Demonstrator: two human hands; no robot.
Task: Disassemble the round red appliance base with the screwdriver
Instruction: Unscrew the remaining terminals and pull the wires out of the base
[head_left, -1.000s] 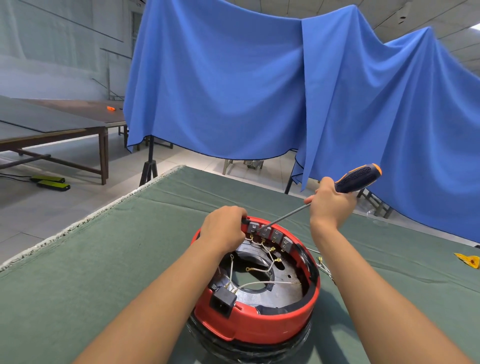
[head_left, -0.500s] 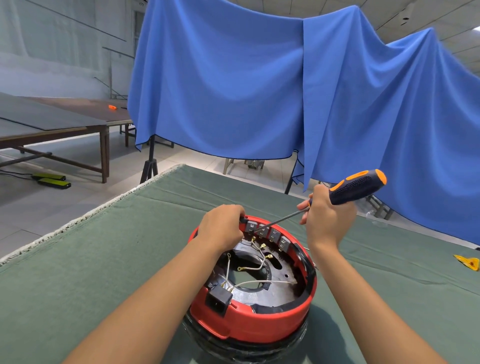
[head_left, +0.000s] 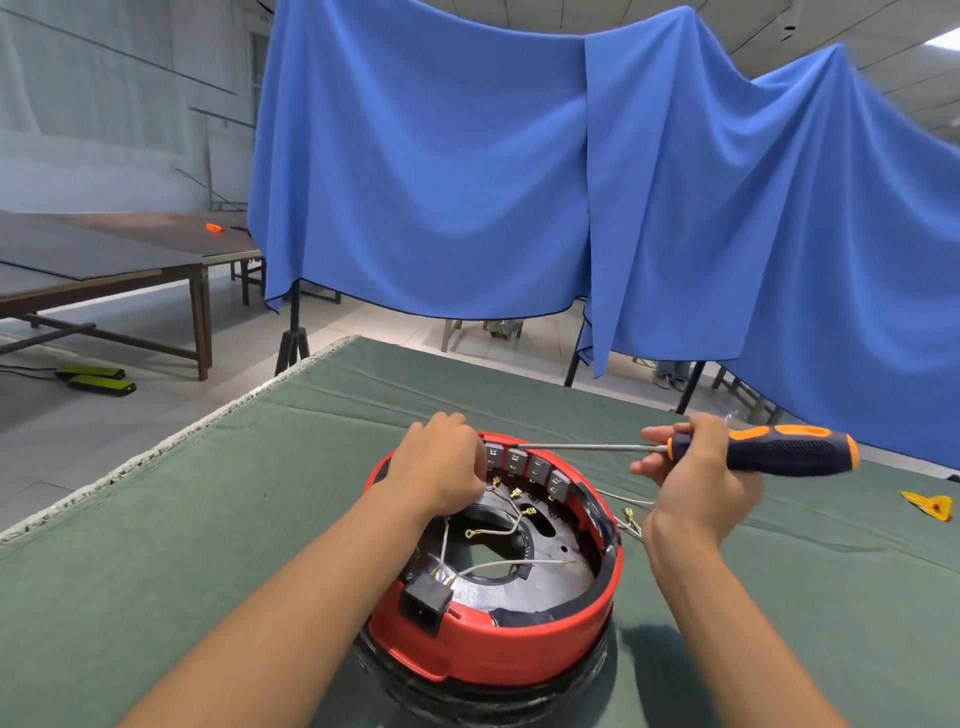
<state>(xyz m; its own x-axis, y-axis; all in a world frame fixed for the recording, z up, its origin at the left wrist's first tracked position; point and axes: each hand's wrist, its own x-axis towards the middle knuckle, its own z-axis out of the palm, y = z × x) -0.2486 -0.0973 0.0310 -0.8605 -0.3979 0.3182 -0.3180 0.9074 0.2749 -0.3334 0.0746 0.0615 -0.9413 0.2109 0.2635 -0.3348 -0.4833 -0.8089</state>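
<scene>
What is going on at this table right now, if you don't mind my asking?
A person is taking apart a round red appliance base on a green-covered table. The left hand grips the far rim by a row of grey connectors. The right hand holds an orange and black screwdriver almost level, its tip at those connectors. Loose wires lie inside the open base.

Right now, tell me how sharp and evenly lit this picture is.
Head view: even, soft light; red appliance base and screwdriver sharp; faint shadow right of the base on the green cloth; wide-angle bending at edges; far table softer.
</scene>
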